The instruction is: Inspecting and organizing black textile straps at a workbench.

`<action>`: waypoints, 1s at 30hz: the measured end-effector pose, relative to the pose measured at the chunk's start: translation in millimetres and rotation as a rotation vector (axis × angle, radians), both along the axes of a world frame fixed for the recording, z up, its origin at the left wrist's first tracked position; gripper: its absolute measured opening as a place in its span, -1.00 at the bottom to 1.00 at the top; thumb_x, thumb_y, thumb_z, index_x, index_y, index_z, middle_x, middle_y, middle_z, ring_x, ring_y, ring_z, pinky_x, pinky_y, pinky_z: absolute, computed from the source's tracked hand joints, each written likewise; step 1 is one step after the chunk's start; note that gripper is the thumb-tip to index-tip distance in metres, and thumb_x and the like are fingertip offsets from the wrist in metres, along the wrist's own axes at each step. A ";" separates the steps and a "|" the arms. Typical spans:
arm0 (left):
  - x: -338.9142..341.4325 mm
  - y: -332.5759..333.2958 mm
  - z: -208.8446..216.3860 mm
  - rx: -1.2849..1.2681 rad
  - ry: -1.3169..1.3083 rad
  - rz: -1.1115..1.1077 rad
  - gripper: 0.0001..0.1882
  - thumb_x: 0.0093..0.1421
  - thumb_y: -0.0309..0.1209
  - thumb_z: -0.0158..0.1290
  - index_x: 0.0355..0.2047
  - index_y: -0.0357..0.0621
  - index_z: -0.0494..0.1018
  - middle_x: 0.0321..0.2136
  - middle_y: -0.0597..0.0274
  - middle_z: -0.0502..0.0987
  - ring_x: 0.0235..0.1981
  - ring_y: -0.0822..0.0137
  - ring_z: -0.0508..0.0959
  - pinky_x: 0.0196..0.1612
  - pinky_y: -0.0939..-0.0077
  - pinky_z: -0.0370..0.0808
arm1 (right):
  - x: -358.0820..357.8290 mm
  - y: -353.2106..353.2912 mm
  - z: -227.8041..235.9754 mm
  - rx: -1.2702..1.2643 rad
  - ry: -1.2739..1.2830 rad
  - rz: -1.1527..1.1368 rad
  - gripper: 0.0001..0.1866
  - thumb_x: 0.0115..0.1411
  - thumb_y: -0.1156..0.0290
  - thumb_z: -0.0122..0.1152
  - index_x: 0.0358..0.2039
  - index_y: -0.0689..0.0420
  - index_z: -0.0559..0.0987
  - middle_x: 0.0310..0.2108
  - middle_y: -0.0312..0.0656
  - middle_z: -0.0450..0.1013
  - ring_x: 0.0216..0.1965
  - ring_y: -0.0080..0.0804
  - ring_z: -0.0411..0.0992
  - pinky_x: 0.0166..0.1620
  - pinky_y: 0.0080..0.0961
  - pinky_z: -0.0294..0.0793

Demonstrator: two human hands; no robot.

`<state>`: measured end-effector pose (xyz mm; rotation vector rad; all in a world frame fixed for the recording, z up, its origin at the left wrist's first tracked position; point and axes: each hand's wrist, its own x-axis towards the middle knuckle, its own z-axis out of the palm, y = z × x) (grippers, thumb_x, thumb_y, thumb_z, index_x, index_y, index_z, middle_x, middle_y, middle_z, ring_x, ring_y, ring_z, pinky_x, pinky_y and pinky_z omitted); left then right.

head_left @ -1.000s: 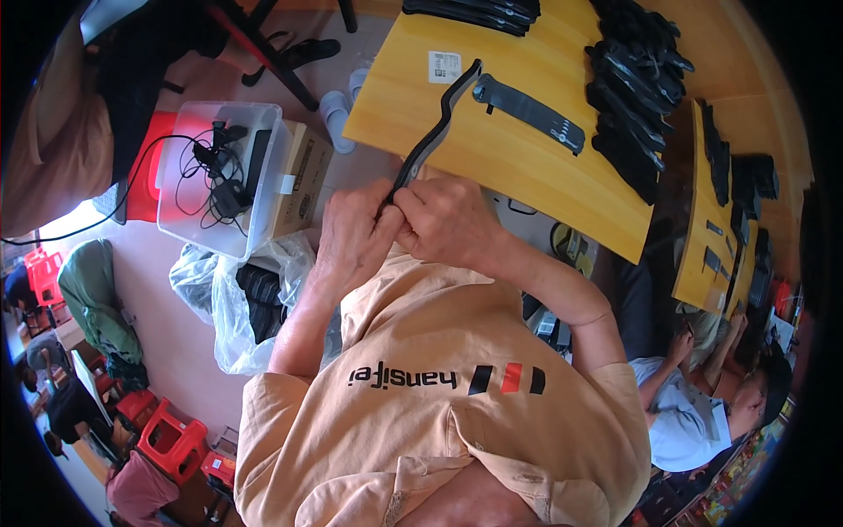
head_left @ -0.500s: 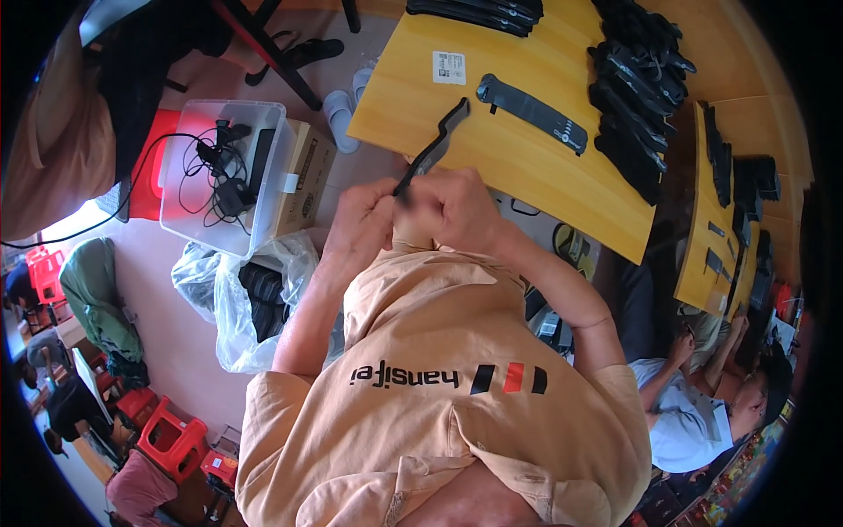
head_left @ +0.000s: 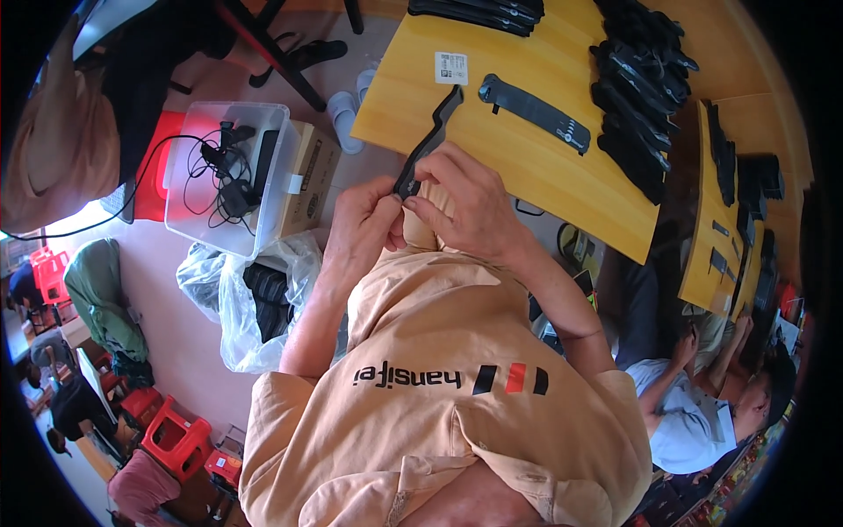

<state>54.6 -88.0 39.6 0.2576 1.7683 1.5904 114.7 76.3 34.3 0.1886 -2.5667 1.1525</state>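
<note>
A long black strap (head_left: 428,143) stretches from my hands over the table's near edge, its far end close to a white label. At its near end, my left hand (head_left: 362,227) is closed with thumb and fingertips pinching it. My right hand (head_left: 474,211) bends around the same end, index finger along the strap's side and thumb close to the left thumb. Further right on the yellow table (head_left: 518,176), a similar flat black strap (head_left: 537,114) lies by itself, with a small tab near its left end.
Black straps lie in a pile (head_left: 637,105) on the table's right and a stack (head_left: 479,13) at the back. On the left stand a clear bin (head_left: 272,198) of cables, a cardboard box (head_left: 309,176) and a plastic bag (head_left: 237,334) with black items. Another person sits at far right.
My right hand has opened up from a tight grip, its fingers lifting and spreading along the strap. The strap's far end has shifted slightly up and left.
</note>
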 end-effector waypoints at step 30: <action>21.6 23.3 -17.1 0.079 0.084 0.231 -0.78 0.14 -0.48 -0.17 -0.54 -0.33 0.42 -0.75 0.34 0.34 -0.75 0.56 0.35 -0.65 0.71 0.31 | 0.4 -8.8 -20.1 -0.671 -0.167 -0.097 -0.87 0.06 0.60 0.20 -0.35 0.35 0.58 -0.39 -0.09 0.51 -0.37 -0.37 0.52 -0.31 -0.56 0.47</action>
